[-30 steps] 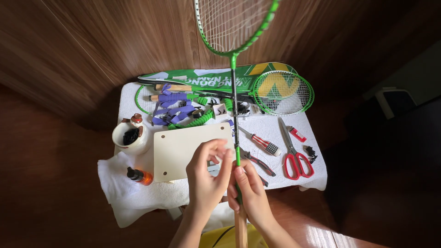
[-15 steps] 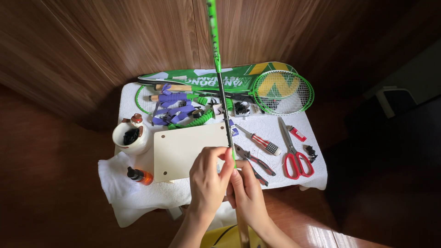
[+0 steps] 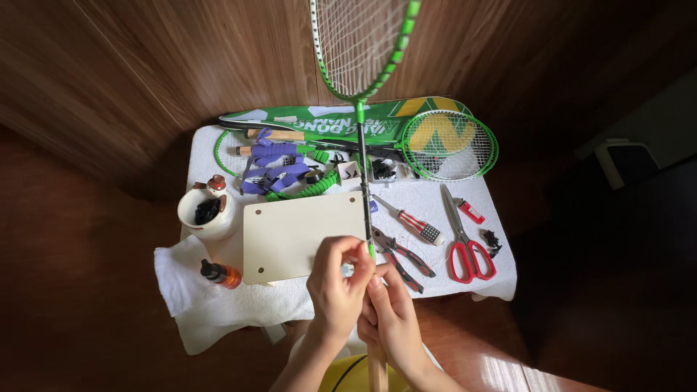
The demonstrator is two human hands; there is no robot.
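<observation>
Twisted green racket face-on again, both hands pinching shaft above bare wooden handle, needing firm grip next.

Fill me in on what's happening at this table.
A person holds a green badminton racket upright over a small white-clothed table. The left hand pinches the shaft just above the wooden handle, which the right hand grips. Red scissors, pliers, a screwdriver and a pale board lie below.
</observation>
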